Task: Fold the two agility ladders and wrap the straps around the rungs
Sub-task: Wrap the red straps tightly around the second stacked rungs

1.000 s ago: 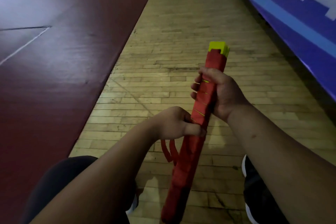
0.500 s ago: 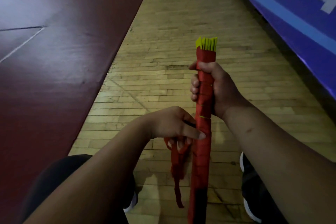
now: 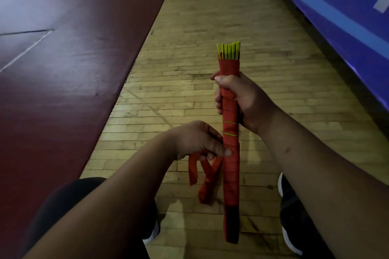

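Entry, head view, largest to smallest, as I logged it from the remote station.

1. Dark red mat: lay beyond the left hand, out to that side.
2. Wooden floor: ran beneath and ahead of both hands.
3. Blue banner: stood past the right hand, on the far side.
4. Ladder bundle: held upright between the hands and bound in red from the top nearly to the foot. I saw no second ladder.
5. Right hand: wrapped tight round the upper bundle, thumb across the front.
6. Left hand: lower, thumb pressed on the bundle's side, fingers curled over the loose strap, which hung in loops below that hand.
7. Yellow rungs: their tips fanned out just above the right hand.

Step, as I judged it: wrapping, late on, with a tail left to wind. The next move would call for the right hand to hold firm while the left carries the tail round under tension, then tucks the end.

Containers: I noted none in view, neither bag nor bin.
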Available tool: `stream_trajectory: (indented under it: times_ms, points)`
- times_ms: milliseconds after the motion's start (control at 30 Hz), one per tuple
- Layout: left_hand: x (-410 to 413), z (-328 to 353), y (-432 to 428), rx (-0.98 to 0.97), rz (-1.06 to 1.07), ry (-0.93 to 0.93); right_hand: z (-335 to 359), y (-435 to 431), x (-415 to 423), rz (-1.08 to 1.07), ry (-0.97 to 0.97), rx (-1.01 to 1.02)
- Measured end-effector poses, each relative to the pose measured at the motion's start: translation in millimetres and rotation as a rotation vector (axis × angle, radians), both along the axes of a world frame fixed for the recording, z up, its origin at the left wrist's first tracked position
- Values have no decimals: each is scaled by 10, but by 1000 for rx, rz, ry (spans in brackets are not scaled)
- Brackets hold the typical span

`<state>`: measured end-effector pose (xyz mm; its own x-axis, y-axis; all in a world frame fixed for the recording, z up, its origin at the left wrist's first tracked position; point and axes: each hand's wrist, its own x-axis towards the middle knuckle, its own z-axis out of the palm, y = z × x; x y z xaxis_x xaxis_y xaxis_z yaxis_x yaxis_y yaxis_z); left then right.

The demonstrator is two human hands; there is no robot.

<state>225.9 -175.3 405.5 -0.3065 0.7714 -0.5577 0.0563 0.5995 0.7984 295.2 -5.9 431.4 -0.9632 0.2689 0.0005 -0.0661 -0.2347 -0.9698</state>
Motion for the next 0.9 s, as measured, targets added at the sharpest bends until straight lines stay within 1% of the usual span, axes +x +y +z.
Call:
stream_trajectory:
  times_ms: [67, 267, 367, 467, 500, 600, 667, 800, 900]
  points:
    - [0, 3, 2, -10, 8, 22, -7, 14, -1, -46, -14, 15]
    - [121, -39, 63, -48, 67, 168, -116, -37, -40, -259, -51, 69]
    - [180, -119, 111, -68, 83, 329, -167, -72, -70, -318, -31, 139]
    - [241, -186, 150, -119, 144, 505, -198, -99, -92, -374, -36, 185]
    - [248, -192, 156, -122, 161, 522, -195, -97, -95, -389, -39, 176]
    - [220, -161, 148, -89, 210, 440, -166, -56, -93, -412, -62, 163]
    - [186, -114, 138, -82, 209, 429, -146, -33, -89, -404, -75, 167]
    - [158, -64, 142, -152, 189, 499, -142, -68, -101, -378, -97, 178]
    - [169, -123, 168, -250, 166, 631, -207, -140, -138, -363, -121, 240]
